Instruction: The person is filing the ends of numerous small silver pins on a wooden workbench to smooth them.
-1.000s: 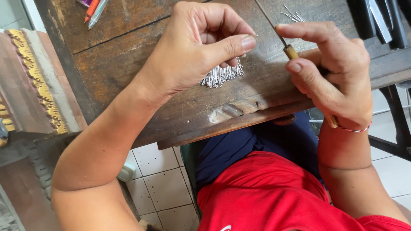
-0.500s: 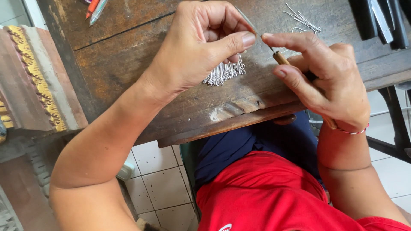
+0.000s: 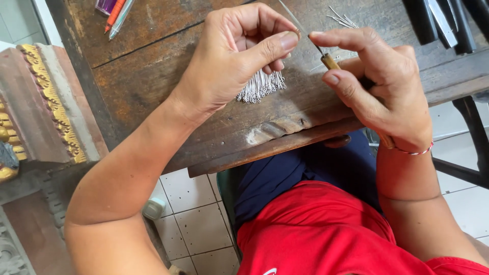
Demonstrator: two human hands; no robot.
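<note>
My left hand (image 3: 239, 56) hovers over a worn wooden table (image 3: 153, 86), thumb and forefinger pinched together on a tiny silver piece that I can barely make out. Under it lies a bundle of thin silver wire pieces (image 3: 261, 85). My right hand (image 3: 379, 84) grips a slim tool with a wooden handle (image 3: 331, 62) and a thin metal tip pointing up toward my left fingertips. The two hands nearly touch at the tool's tip.
A few loose silver wires (image 3: 342, 19) lie at the table's far edge. Pens (image 3: 116, 11) rest at the top left, dark tools (image 3: 438, 23) at the top right. A carved gilded wooden piece (image 3: 46, 102) stands to the left. White floor tiles (image 3: 193, 214) show below.
My right hand has moved left with the tool, bringing its tip up to my left fingertips. My left hand stayed over the wire bundle.
</note>
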